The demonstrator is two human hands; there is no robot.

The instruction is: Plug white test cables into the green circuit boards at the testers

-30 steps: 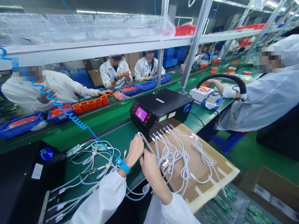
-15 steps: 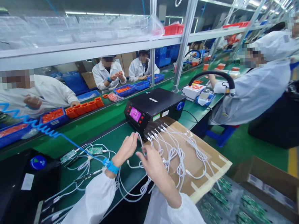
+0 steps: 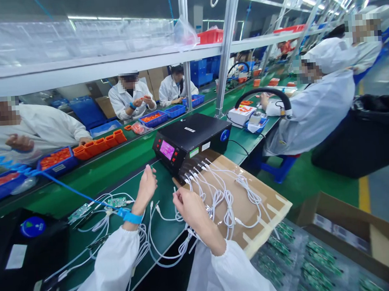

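Note:
My left hand (image 3: 146, 185), with a blue wrist strap (image 3: 132, 217), is raised over the green bench with its fingers curled closed. Whatever it may hold is too small to make out. Lower and to the right, my right hand (image 3: 192, 206) pinches a white cable (image 3: 175, 190), whose end shows by the fingertips. Several white cables (image 3: 229, 207) run from the front of a black tester box (image 3: 190, 132) with a lit pink screen. Left of my left hand, green circuit boards (image 3: 116, 202) lie connected to white cables.
A cardboard sheet (image 3: 268, 220) lies under the cables. Bagged circuit boards (image 3: 320, 260) and an open carton (image 3: 347, 224) are at lower right. Another black box (image 3: 23, 257) stands at left. A coiled blue cord (image 3: 68, 184) reaches my wrist strap. Co-workers sit across the line and at right.
My left hand has moved left and away from my right hand, and its fingers have curled in. The right hand's fingers have closed around the white cable. The camera view has turned slightly right.

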